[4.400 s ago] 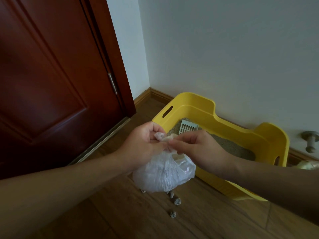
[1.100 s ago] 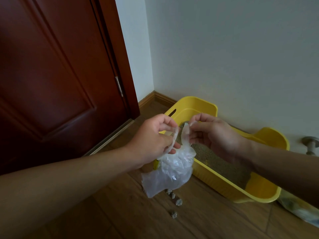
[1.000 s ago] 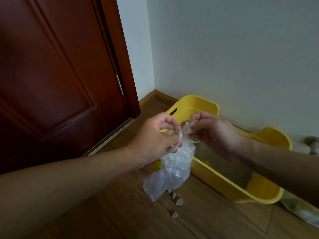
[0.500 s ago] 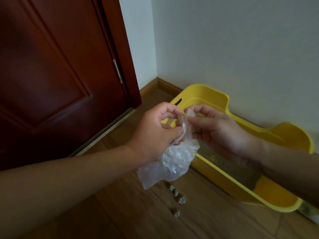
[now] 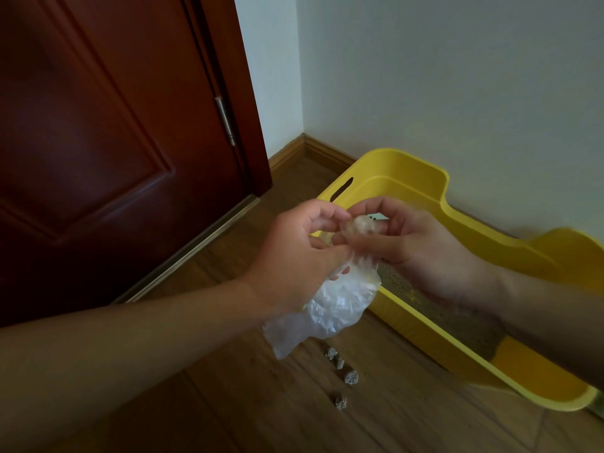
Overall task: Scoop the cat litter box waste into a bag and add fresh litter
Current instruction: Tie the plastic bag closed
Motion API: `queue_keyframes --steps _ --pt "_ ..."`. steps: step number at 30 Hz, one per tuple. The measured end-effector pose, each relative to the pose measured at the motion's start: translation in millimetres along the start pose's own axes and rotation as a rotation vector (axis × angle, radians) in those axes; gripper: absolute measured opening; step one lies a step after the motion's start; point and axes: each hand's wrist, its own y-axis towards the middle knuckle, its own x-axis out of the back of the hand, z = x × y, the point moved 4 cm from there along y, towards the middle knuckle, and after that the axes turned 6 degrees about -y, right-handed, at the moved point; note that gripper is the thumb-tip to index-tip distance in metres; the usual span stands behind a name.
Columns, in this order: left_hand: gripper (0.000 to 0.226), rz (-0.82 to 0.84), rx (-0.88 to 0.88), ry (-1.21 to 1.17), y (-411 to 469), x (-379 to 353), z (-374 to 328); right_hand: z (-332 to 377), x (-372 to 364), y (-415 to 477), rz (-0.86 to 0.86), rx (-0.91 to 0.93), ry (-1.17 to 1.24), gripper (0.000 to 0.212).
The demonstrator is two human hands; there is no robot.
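dark red door (image 5: 98,142), wood floor (image 5: 228,403)

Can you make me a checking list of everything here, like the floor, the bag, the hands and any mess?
Surface: wooden floor, laid in planks.
Job's things: yellow litter box stands on the floor by the wall, with litter inside; clear plastic bag hangs above the floor beside the box.
Clutter: a few small litter clumps lie on the floor below the bag.
Hands: left hand and right hand both pinch the bag's top.
Cables: nothing seen.
Surroundings: dark red door, white wall, wooden skirting board.
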Motion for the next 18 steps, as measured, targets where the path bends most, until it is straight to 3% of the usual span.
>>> queue_keyframes --steps 4,9,15,18 --pt "0.022 0.004 0.023 0.062 5 1 4 0 1 -1 -0.163 -0.022 -0.164 0.031" --pt "0.018 -0.117 -0.06 0.234 12 7 5 6 12 8 -0.283 -0.057 -0.281 0.012" --pt "0.017 -0.139 -0.031 0.265 10 7 -15 26 1 8 -0.158 -0.202 0.01 0.018" --pt "0.017 -0.164 0.016 0.211 1 7 -36 47 -1 1 -0.113 -0.208 -0.027 0.012"
